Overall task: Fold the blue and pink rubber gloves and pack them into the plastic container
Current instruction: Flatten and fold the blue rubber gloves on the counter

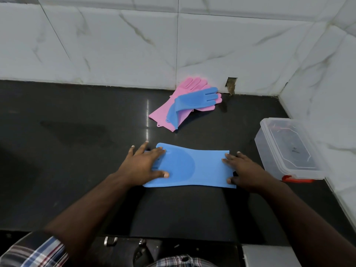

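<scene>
Blue rubber glove [189,166] lies flat on the near black countertop [77,132], left hand [141,165] and right hand [243,170] pressing its ends with spread fingers. Farther back lie pink gloves [185,105] under another blue glove [194,101]; clear plastic container [289,149] stands right.

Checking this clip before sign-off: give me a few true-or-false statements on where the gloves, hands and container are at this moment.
1. Both hands rest on the near blue glove. True: left hand at its finger end, right hand at its cuff.
2. A glove is already in the plastic container. False: no glove is inside it.
3. The second blue glove lies on top of the pink gloves. True.
4. The container stands to the left of the hands. False: it stands to the right, by the side wall.
</scene>
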### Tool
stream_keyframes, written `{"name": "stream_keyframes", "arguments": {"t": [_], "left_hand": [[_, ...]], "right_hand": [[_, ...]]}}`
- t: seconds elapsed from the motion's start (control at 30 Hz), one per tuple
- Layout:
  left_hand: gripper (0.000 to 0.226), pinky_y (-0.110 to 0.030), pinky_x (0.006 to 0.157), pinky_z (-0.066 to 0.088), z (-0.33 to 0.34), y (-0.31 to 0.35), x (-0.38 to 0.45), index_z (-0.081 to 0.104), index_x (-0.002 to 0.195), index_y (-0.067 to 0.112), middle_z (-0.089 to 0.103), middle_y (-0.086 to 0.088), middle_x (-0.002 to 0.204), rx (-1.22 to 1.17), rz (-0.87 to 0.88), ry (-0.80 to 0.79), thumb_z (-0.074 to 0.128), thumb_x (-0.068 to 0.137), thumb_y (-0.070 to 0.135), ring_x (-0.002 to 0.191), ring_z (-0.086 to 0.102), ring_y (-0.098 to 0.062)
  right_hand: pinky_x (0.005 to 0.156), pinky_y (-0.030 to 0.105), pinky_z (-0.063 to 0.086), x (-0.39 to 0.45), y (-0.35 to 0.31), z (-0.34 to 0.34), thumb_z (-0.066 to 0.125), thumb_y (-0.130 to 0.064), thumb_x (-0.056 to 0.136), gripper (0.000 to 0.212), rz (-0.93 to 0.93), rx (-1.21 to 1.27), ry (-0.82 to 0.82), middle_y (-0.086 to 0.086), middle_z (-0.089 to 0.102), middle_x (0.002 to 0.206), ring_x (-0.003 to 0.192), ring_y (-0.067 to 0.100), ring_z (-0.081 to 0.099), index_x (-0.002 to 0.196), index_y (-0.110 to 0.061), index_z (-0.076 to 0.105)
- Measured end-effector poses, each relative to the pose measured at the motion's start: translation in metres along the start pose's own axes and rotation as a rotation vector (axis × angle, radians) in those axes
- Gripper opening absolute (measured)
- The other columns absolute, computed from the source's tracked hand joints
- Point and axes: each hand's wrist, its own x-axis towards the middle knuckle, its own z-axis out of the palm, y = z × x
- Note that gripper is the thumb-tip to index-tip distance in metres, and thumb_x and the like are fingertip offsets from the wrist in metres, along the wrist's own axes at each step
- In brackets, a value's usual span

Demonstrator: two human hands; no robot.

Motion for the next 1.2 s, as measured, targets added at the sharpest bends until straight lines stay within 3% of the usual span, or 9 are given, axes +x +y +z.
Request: {"name": "stream_keyframes", "arguments": {"t": [0.07, 0.17, 0.37, 0.47, 0.57, 0.7, 0.87, 1.03, 1.2], "left_hand": [[0.083, -0.054, 0.122, 0.014, -0.004, 0.008, 0.007, 0.039, 0.148, 0.036, 0.040, 0.013, 0.156, -0.079, -0.006, 0.183, 0.042, 0.078, 0.081, 0.153, 0.015, -0.023], [0.067, -0.050, 0.120, 0.023, -0.008, 0.020, 0.030, 0.044, 0.147, 0.032, 0.045, 0.009, 0.154, -0.109, -0.003, 0.254, 0.049, 0.088, 0.065, 0.150, 0.024, -0.024], [0.065, -0.049, 0.118, 0.027, -0.025, 0.048, 0.082, 0.041, 0.149, 0.031, 0.032, -0.007, 0.161, -0.080, -0.075, 0.216, 0.055, 0.091, 0.056, 0.147, 0.026, -0.033], [0.065, -0.050, 0.114, 0.032, -0.034, 0.055, 0.101, 0.046, 0.145, 0.027, 0.035, -0.010, 0.157, -0.055, -0.153, 0.164, 0.053, 0.090, 0.059, 0.142, 0.032, -0.036], [0.054, -0.047, 0.099, 0.045, -0.041, 0.053, 0.113, 0.058, 0.122, 0.014, 0.056, -0.009, 0.131, -0.056, -0.120, 0.194, 0.054, 0.090, 0.057, 0.123, 0.051, -0.035], [0.036, -0.043, 0.096, 0.048, -0.062, 0.046, 0.115, 0.064, 0.119, 0.004, 0.063, -0.012, 0.126, -0.168, -0.056, 0.428, 0.062, 0.092, 0.028, 0.117, 0.058, -0.034], [0.023, -0.042, 0.080, 0.054, -0.092, 0.015, 0.111, 0.076, 0.095, 0.005, 0.074, -0.007, 0.102, 0.138, 0.270, 0.702, 0.056, 0.084, 0.008, 0.094, 0.066, -0.034], [0.017, -0.038, 0.080, 0.048, -0.096, -0.012, 0.084, 0.073, 0.076, 0.015, 0.070, 0.003, 0.084, 0.254, 0.531, 0.627, 0.058, 0.075, 0.021, 0.090, 0.061, -0.023], [0.029, -0.038, 0.069, 0.054, -0.076, 0.006, 0.097, 0.076, 0.095, 0.017, 0.074, 0.000, 0.092, 0.085, 0.393, 0.621, 0.050, 0.085, 0.027, 0.081, 0.067, -0.027]], "right_hand": [[0.120, 0.036, 0.019, 0.004, -0.005, -0.001, 0.065, -0.028, 0.092, 0.065, -0.025, 0.126, 0.148, -0.006, 0.028, 0.160, 0.150, 0.018, 0.016, 0.150, -0.023, 0.037], [0.115, 0.030, 0.026, 0.014, -0.027, -0.011, 0.062, -0.021, 0.094, 0.048, -0.070, 0.265, 0.342, -0.001, 0.049, 0.148, 0.140, 0.018, 0.039, 0.141, -0.018, 0.052], [0.097, 0.020, 0.042, 0.053, -0.070, -0.029, 0.066, -0.015, 0.089, 0.039, -0.061, 0.647, 0.342, 0.001, 0.068, 0.124, 0.112, 0.013, 0.064, 0.128, -0.014, 0.064], [0.097, 0.026, 0.049, 0.071, -0.079, -0.033, 0.069, -0.013, 0.087, 0.035, -0.010, 0.884, 0.334, 0.001, 0.073, 0.111, 0.102, 0.011, 0.067, 0.122, -0.013, 0.067], [0.096, 0.029, 0.052, 0.083, -0.082, -0.032, 0.071, -0.013, 0.085, 0.034, 0.002, 0.981, 0.325, -0.002, 0.074, 0.101, 0.097, 0.010, 0.069, 0.119, -0.014, 0.068], [0.086, 0.027, 0.053, 0.093, -0.083, -0.035, 0.070, -0.014, 0.087, 0.031, 0.017, 1.061, 0.310, -0.002, 0.074, 0.098, 0.094, 0.009, 0.069, 0.118, -0.014, 0.068], [0.081, 0.026, 0.052, 0.099, -0.080, -0.036, 0.069, -0.014, 0.087, 0.027, 0.054, 1.076, 0.343, -0.004, 0.074, 0.094, 0.088, 0.007, 0.069, 0.114, -0.017, 0.070], [0.079, 0.030, 0.054, 0.106, -0.077, -0.035, 0.069, -0.015, 0.084, 0.022, 0.147, 1.070, 0.362, -0.002, 0.074, 0.095, 0.090, 0.015, 0.070, 0.106, -0.020, 0.070], [0.067, 0.025, 0.052, 0.111, -0.078, -0.036, 0.069, -0.014, 0.085, 0.021, 0.224, 1.133, 0.366, 0.002, 0.073, 0.095, 0.080, 0.015, 0.068, 0.106, -0.016, 0.068]]}}
